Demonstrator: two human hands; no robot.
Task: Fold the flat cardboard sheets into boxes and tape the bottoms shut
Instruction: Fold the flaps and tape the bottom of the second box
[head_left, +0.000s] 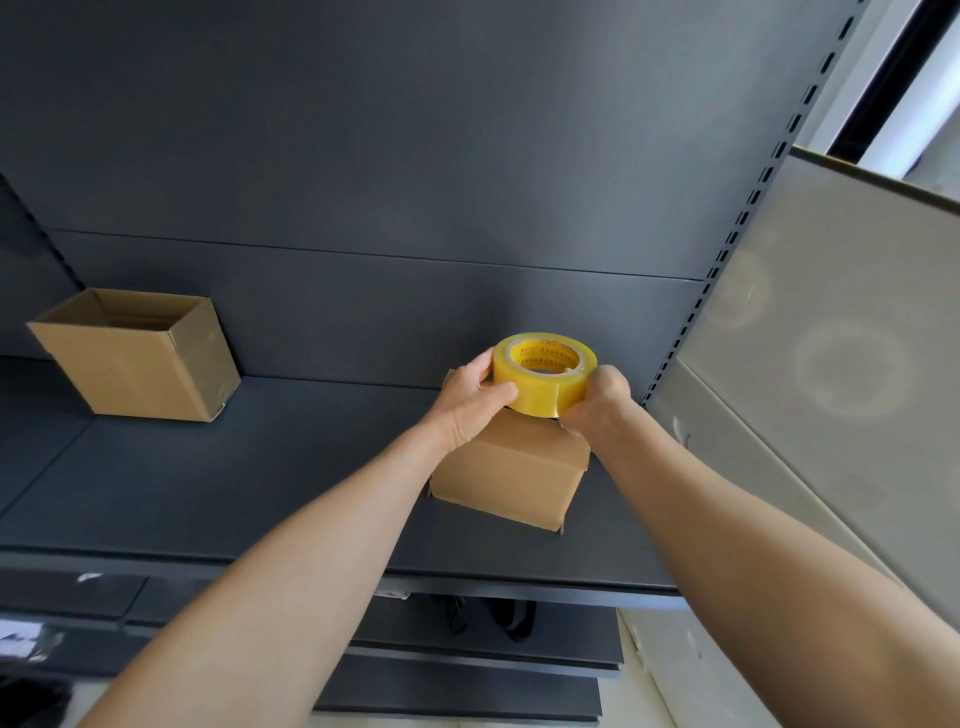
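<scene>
Tape: the yellow roll (545, 382) is up in the air, just over the box (511, 473), held between both hands.
Left hand: the left hand (470, 400) wraps thumb and fingers round the roll's left side.
Right hand: the right hand (597, 402) grips the right side, with its fingers curled down at the low edge.
How the tape feels: I think it is light, a hard ring, smooth and a bit slippy outside, and sticky once peeled. Hold it by its sides, as now.
Box: small and brown, it sits on the dark shelf (260, 467), right under the hands.
How the box feels: likely light, with thin walls that bend if pushed hard. Press on the flaps near the edges, not in the middle.
Open box: a bigger one (140, 364) stands far to the left on the same shelf, well apart.
Side: a grey board (831, 338) stands to the right.
Hard to see: the tape's loose end and the right fingertips are hidden. The hands cover the box top, so I cannot tell if the flaps meet or have tape on them. The words inside the roll are too small to read. No flat sheets show.
</scene>
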